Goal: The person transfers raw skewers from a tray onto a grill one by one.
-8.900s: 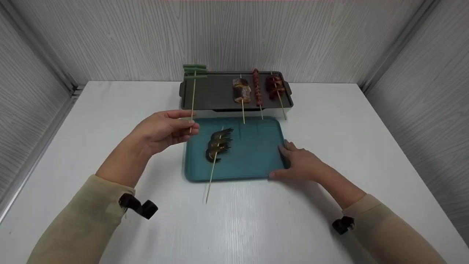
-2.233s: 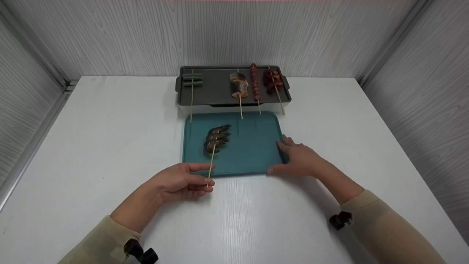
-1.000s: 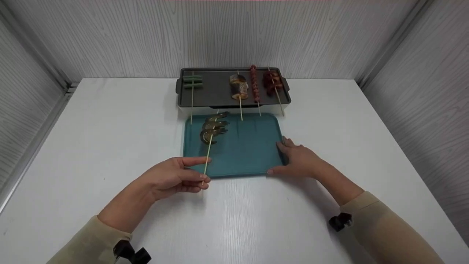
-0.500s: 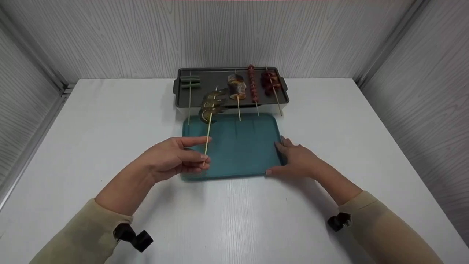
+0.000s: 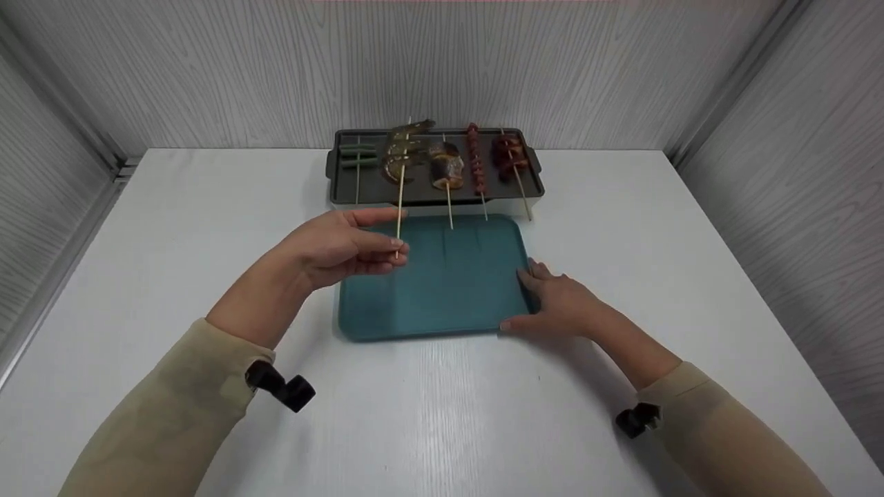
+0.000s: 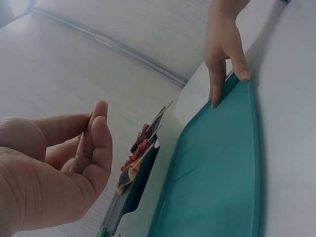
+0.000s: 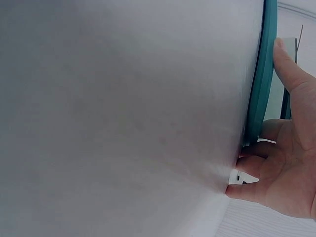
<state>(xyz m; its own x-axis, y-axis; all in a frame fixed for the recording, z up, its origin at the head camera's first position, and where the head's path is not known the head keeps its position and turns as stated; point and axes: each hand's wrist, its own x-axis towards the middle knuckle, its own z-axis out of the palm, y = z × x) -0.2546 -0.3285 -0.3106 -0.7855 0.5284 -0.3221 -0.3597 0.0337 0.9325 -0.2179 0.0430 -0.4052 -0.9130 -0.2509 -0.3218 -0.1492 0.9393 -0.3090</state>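
In the head view my left hand (image 5: 345, 245) pinches the lower end of a shrimp skewer's stick (image 5: 400, 200). Its shrimp (image 5: 399, 155) are over the black griddle (image 5: 376, 186), between the green vegetable skewer (image 5: 358, 155) and a skewer of browned chunks (image 5: 447, 171). I cannot tell whether they touch the plate. My right hand (image 5: 563, 304) holds the near right corner of the teal tray (image 5: 442, 290), thumb at the front edge and fingers along the side. In the right wrist view the thumb (image 7: 291, 69) lies against the tray's rim (image 7: 261, 79).
Farther right on the griddle lie a skewer of small red balls (image 5: 477, 162) and a dark red skewer (image 5: 510, 155), sticks pointing forward. The griddle stands at the back of the white table (image 5: 442, 414), close behind the tray. Pale wood-grain panels (image 5: 442, 62) surround the table.
Earlier, the green skewer was laid on the griddle's left. My left hand then lifted the shrimp skewer off the tray and moved it back over the griddle. My right hand stayed at the tray corner.
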